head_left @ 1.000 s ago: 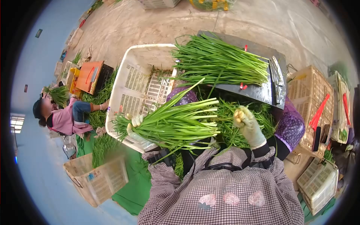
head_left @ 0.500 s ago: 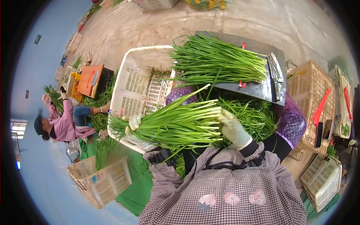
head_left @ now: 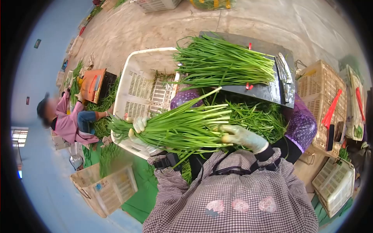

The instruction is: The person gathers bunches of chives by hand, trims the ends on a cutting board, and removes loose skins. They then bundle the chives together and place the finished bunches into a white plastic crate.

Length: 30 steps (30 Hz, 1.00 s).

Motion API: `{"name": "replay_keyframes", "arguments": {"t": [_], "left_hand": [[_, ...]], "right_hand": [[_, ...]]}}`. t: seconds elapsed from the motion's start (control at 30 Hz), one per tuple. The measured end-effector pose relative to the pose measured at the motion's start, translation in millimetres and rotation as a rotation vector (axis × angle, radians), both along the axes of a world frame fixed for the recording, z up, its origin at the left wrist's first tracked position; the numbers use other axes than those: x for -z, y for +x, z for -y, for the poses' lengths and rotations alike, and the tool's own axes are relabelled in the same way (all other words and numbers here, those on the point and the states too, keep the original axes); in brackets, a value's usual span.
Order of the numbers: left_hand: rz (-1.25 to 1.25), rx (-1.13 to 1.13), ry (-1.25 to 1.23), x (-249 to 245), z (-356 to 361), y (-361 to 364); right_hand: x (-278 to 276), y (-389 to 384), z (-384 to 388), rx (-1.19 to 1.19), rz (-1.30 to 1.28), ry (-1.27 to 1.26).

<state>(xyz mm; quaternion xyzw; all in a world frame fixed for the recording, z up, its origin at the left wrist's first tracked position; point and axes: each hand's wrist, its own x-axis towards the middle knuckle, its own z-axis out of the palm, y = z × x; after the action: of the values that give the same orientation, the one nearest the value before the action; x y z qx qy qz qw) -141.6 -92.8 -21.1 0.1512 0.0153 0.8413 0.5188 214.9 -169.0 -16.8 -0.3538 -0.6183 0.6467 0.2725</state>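
Gloved, my left hand (head_left: 140,126) is wrapped round the leafy part of a bunch of garlic chives (head_left: 176,128), held in front of my lap with the pale stem ends to the right. My right hand (head_left: 248,139), gloved too, pinches at the lower stems near those ends; its fingertips are partly among the stalks. Beyond the bunch, a larger pile of garlic chives (head_left: 227,64) lies on a dark board (head_left: 268,95). A knife-like metal blade (head_left: 284,72) rests at the board's right end.
A white plastic crate (head_left: 134,70) stands left of the board, with scraps inside. Loose leaves (head_left: 256,120) lie between my knees. Another crate (head_left: 105,190) is at lower left, and a tan crate (head_left: 311,89) at right. A co-worker in pink (head_left: 70,120) sits at far left.
My right hand has moved down and slightly left, from the stem ends to the lower stems. My left hand keeps its grip. The co-worker's arm has come down toward the orange board.
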Motion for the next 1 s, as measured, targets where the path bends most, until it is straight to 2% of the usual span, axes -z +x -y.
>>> {"name": "replay_keyframes", "arguments": {"t": [0.03,0.07,0.1,0.13,0.2,0.23,0.27,0.33,0.37,0.4,0.47,0.53,0.6,0.67,0.73,0.77,0.8,0.9,0.93,1.0], "left_hand": [[-0.073,0.058,0.065,-9,-2,6],[-0.146,0.116,0.13,-16,-4,9],[-0.148,0.113,0.133,-20,-4,9],[-0.193,0.096,0.112,-24,-5,9],[-0.24,0.069,0.09,-29,-3,9],[-0.218,0.056,0.057,-32,-1,13],[-0.194,0.046,0.024,-33,1,15],[-0.177,0.031,-0.02,-21,1,10],[-0.128,0.033,-0.07,-14,0,8],[-0.078,0.036,-0.12,-8,0,4],[-0.09,0.055,-0.087,-10,-1,4],[-0.103,0.073,-0.054,-12,0,5],[-0.168,0.063,-0.036,-20,0,9],[-0.163,0.05,-0.034,-33,3,19],[-0.159,0.029,-0.034,-36,5,23],[-0.157,0.022,-0.059,-36,7,22],[-0.153,0.018,-0.084,-36,8,21],[-0.032,0.059,-0.117,-18,8,11],[-0.029,0.063,-0.118,-15,10,10],[0.027,0.045,-0.094,-10,12,6]], "right_hand": [[-4,-13,-2,0.0,0.0,0.003],[-9,-27,-3,0.108,-0.022,-0.079],[-11,-33,-2,0.213,-0.044,-0.159],[-11,-36,-1,0.208,-0.047,-0.155],[-11,-40,1,0.397,-0.234,-0.459],[-7,-35,-1,0.34,-0.192,-0.352],[1,-34,1,0.338,-0.192,-0.354],[6,-35,2,0.401,-0.132,-0.061],[0,-30,1,0.363,-0.112,-0.174],[-6,-32,0,0.364,-0.111,-0.174],[-14,-38,-2,0.385,-0.26,-0.334],[-12,-40,-6,0.343,-0.245,-0.39],[9,-49,-9,0.398,0.169,0.114],[9,-54,-12,0.438,0.269,0.172],[-1,-52,-13,0.495,0.03,-0.105],[5,-56,-12,0.548,0.019,0.011],[14,-57,-11,0.546,0.018,0.01],[27,-48,-9,0.705,0.427,0.494],[31,-36,-11,0.68,0.702,0.735],[38,-17,-3,0.632,0.812,0.76]]}}
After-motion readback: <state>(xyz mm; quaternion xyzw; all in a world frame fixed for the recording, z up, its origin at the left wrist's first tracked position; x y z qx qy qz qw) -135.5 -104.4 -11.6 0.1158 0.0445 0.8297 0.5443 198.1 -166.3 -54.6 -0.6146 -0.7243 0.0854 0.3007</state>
